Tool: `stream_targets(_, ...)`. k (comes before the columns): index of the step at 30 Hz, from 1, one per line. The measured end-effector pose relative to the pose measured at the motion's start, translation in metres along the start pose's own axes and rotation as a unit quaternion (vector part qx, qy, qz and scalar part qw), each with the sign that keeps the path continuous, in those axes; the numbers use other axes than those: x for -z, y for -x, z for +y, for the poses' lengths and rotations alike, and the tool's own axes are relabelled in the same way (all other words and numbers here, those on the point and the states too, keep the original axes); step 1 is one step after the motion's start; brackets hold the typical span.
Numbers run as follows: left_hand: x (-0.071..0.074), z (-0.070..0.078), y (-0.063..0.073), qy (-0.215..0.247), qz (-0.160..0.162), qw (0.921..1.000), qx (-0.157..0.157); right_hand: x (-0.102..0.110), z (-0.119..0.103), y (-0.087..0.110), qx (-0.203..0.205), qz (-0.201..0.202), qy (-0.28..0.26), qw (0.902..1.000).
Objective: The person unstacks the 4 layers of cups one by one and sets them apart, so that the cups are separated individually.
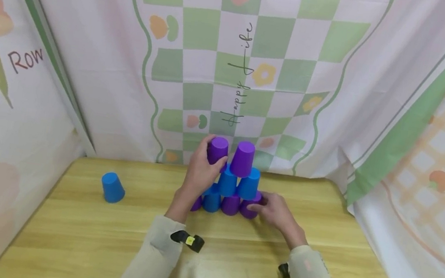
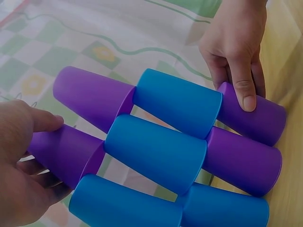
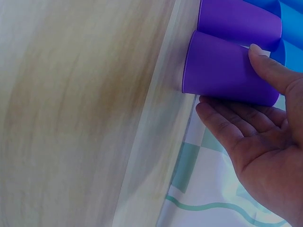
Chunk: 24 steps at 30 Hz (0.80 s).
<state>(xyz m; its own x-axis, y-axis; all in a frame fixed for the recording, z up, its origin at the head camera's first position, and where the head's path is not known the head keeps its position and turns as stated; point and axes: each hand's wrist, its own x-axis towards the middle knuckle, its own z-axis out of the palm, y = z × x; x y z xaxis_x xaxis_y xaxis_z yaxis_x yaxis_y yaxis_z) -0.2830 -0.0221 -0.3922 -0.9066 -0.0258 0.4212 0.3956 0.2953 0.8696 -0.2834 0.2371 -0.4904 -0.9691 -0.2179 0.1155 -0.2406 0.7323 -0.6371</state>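
Upside-down plastic cups form a stepped stack. My left hand point(image 1: 201, 171) holds a purple cup point(image 1: 219, 148) in the upper row, thumb on its near side and fingers behind. Its rim meets the blue cups point(image 2: 151, 151) below. Just right of it stands another purple cup point(image 1: 243, 158), on two blue cups of the middle row. At the bottom right, my right hand point(image 1: 278, 212) holds the end purple cup point(image 3: 232, 68) between its thumb and fingers. A purple cup point(image 1: 230, 205) and a blue cup point(image 1: 211, 201) also show in the bottom row; my left hand partly hides its left end.
A single blue cup point(image 1: 112, 187) stands upside down on the wooden table point(image 1: 77, 232), left of the stack. Behind the stack hangs a checked curtain point(image 1: 194, 94); further cloth walls border the table on both sides.
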Motion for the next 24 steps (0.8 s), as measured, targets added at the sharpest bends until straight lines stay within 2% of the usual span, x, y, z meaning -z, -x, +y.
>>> stream_targets(14, 0.005, 0.006, 0.003, 0.003, 0.008, 1.0, -0.002, 0.001, -0.002, 0.0, -0.011, -0.013, -0.008, 0.9998)
stream_targets(24, 0.019, 0.013, 0.018, 0.03, 0.02, 0.9993, 0.003, -0.001, 0.001, -0.001, -0.011, -0.012, -0.005, 0.9999)
